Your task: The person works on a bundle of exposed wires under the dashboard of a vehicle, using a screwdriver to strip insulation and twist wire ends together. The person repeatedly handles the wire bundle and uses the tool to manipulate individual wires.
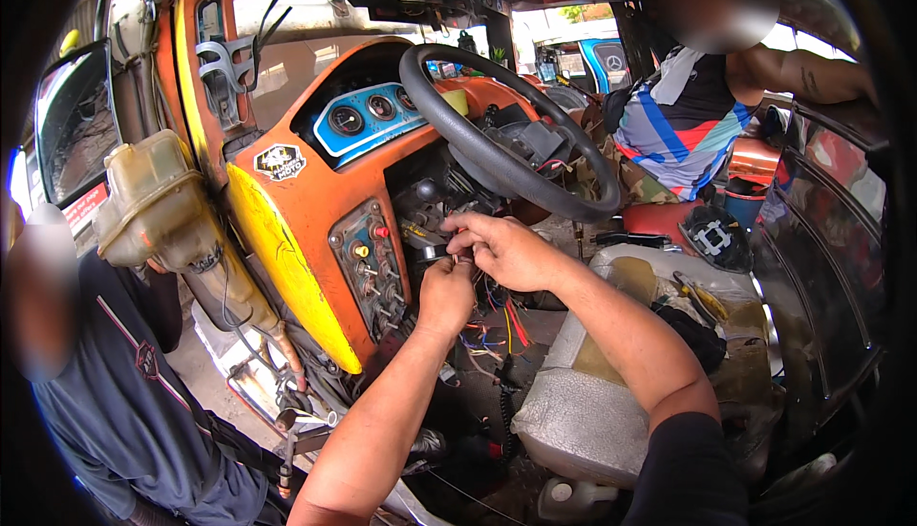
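Observation:
Under the black steering wheel, both of my hands work close together at the exposed steering column. My left hand is closed, fingertips pressed around something small that I cannot make out. My right hand is just right of it and slightly higher, fingers curled onto something small there, mostly hidden by the fingers. Loose coloured wires hang below my hands. To the left is a panel of switches and knobs in the orange dashboard, beneath the blue gauge cluster.
A person stands outside at left beside a translucent tank. Another person sits at right. A worn grey seat with a pliers-like yellow tool lies beside my right arm. A black-and-white cap-like item is behind.

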A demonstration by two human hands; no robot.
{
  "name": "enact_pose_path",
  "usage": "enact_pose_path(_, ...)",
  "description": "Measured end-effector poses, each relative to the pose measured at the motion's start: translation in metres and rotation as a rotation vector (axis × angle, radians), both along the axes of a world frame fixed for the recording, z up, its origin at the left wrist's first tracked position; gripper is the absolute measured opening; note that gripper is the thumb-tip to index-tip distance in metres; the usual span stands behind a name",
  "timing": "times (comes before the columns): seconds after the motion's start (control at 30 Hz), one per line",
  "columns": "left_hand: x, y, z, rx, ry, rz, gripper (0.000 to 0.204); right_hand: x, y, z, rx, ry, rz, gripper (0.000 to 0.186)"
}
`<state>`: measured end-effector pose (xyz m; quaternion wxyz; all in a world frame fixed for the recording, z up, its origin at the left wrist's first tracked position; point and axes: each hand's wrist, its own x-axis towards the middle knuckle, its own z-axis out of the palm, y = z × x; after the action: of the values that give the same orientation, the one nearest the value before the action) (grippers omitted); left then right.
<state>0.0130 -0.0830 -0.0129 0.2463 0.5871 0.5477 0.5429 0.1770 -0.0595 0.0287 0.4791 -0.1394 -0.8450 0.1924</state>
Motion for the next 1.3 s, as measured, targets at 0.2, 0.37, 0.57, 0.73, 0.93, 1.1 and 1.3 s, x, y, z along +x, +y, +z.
enact_pose_path(0.2, -0.007, -0.022, 0.041, -0.391, -0.594, -0.276, 0.051, -0.013, 0.015, -0.023, -0.039, -0.081, -0.216, 0.04)
enact_pose_path(0.37, -0.006, -0.019, 0.039, -0.442, -0.636, -0.352, 0.03, -0.021, 0.029, -0.044, -0.143, -0.006, -0.236, 0.027)
enact_pose_path(0.57, -0.011, 0.002, 0.002, 0.017, 0.085, 0.056, 0.021, 0.003, 0.029, -0.016, -0.05, -0.227, -0.321, 0.038)
enact_pose_path(0.73, -0.007, 0.004, -0.01, 0.164, 0.197, 0.115, 0.036, 0.003, 0.013, -0.004, -0.169, -0.039, -0.011, 0.021)
enact_pose_path(0.93, -0.002, -0.015, 0.01, -0.176, -0.344, -0.092, 0.044, -0.008, 0.028, -0.01, -0.128, 0.018, -0.106, 0.045)
enact_pose_path(1.1, -0.01, -0.02, 0.038, -0.435, -0.662, -0.341, 0.046, -0.016, 0.024, -0.029, -0.048, -0.173, -0.248, 0.056)
enact_pose_path(1.3, -0.004, -0.02, 0.032, -0.394, -0.571, -0.339, 0.026, -0.007, 0.031, -0.021, -0.187, -0.176, -0.287, 0.045)
